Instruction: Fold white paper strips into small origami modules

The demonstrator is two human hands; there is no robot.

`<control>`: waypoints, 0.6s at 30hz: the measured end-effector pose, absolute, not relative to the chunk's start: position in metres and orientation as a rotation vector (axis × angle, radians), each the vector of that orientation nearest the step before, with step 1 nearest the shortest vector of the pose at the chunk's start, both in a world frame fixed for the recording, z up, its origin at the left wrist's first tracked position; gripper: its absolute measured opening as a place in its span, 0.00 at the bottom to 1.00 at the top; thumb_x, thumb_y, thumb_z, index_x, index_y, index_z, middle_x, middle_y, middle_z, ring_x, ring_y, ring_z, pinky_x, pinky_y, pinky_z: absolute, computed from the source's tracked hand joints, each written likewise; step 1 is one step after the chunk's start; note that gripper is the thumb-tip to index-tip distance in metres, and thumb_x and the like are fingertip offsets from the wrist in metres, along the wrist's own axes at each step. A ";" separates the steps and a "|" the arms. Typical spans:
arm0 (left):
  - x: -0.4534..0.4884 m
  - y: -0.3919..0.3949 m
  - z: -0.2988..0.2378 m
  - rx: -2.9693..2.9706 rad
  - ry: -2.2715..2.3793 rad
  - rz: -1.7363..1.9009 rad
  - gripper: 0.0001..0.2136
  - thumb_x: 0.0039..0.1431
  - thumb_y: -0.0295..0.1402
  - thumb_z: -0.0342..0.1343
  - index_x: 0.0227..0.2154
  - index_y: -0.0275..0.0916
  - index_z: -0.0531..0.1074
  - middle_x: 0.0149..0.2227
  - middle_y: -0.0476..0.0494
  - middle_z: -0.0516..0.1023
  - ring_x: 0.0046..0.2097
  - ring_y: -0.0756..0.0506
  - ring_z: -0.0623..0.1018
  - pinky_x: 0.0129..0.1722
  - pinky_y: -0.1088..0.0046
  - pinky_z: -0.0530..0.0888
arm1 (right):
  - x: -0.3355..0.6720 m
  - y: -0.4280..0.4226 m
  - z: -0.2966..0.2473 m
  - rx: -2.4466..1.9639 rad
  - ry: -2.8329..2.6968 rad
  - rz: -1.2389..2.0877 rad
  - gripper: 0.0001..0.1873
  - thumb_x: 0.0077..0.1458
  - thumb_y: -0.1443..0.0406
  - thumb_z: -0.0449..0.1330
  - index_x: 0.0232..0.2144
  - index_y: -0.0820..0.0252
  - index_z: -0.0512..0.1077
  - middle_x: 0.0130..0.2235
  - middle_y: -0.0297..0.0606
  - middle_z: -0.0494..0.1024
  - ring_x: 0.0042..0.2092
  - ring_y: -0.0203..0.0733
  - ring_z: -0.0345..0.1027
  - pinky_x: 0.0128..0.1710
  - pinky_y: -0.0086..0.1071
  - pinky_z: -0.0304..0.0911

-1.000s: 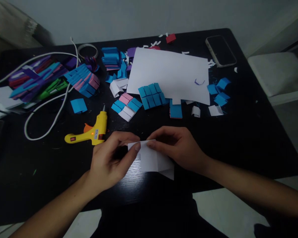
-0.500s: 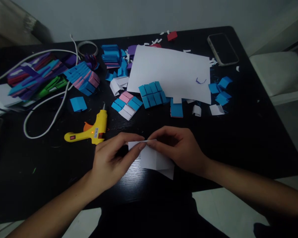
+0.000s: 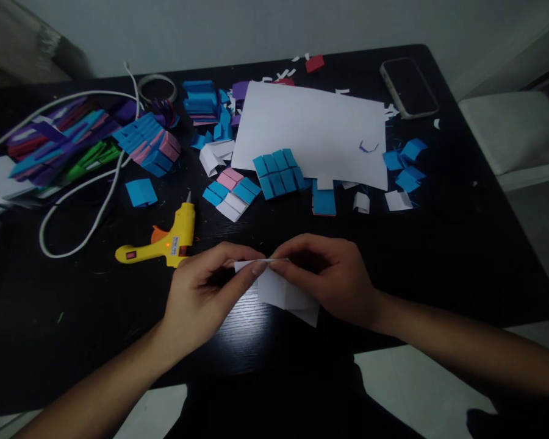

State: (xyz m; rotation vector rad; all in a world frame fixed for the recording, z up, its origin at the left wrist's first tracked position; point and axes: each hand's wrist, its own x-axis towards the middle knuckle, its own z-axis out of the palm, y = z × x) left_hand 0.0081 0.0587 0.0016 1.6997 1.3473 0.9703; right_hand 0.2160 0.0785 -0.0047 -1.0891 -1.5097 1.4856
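A small folded white paper point(image 3: 283, 292) lies at the near edge of the black table point(image 3: 462, 256). My left hand point(image 3: 205, 292) pinches its top left edge between thumb and forefinger. My right hand point(image 3: 329, 277) pinches the same top edge from the right, fingertips almost touching the left hand's. A yellow glue gun point(image 3: 165, 242) with a lit orange lamp lies just left of my left hand.
A large white sheet point(image 3: 311, 131) lies mid-table with folded blue, pink and white paper squares point(image 3: 277, 174) around its near edge. Stacks of coloured paper strips point(image 3: 68, 146) and a white cable point(image 3: 91, 207) sit at the left. A phone point(image 3: 408, 86) lies at the back right.
My fingertips have closed in toward each other along the paper's top edge, and the fold looks pressed flatter. The view has shifted slightly.
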 end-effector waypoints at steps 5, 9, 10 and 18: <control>0.007 0.057 0.001 1.739 1.353 0.984 0.02 0.62 0.30 0.64 0.37 0.43 0.80 0.33 0.51 0.83 0.30 0.51 0.80 0.32 0.76 0.78 | 0.216 0.078 -0.006 -1.088 -1.506 1.502 0.05 0.58 0.65 0.69 0.39 0.55 0.81 0.37 0.33 0.84 0.37 0.38 0.79 0.37 0.30 0.75; 0.007 0.056 -0.001 1.733 1.339 0.992 0.03 0.62 0.31 0.64 0.38 0.43 0.80 0.33 0.50 0.83 0.30 0.50 0.80 0.32 0.75 0.78 | 0.216 0.077 -0.005 -1.090 -1.499 1.494 0.05 0.58 0.64 0.69 0.38 0.55 0.82 0.37 0.34 0.84 0.38 0.39 0.79 0.38 0.32 0.75; 0.007 0.057 -0.001 1.728 1.335 0.992 0.03 0.62 0.31 0.64 0.39 0.43 0.80 0.34 0.49 0.83 0.31 0.50 0.80 0.32 0.76 0.78 | 0.216 0.077 -0.005 -1.095 -1.493 1.490 0.05 0.58 0.64 0.70 0.38 0.55 0.82 0.37 0.34 0.84 0.38 0.39 0.79 0.37 0.32 0.75; 0.007 0.063 0.004 1.709 1.291 0.946 0.03 0.65 0.28 0.59 0.36 0.40 0.78 0.26 0.52 0.80 0.25 0.52 0.78 0.24 0.80 0.75 | 0.215 0.083 -0.005 -1.158 -1.369 1.590 0.06 0.55 0.61 0.71 0.35 0.56 0.81 0.35 0.34 0.84 0.36 0.38 0.78 0.37 0.30 0.75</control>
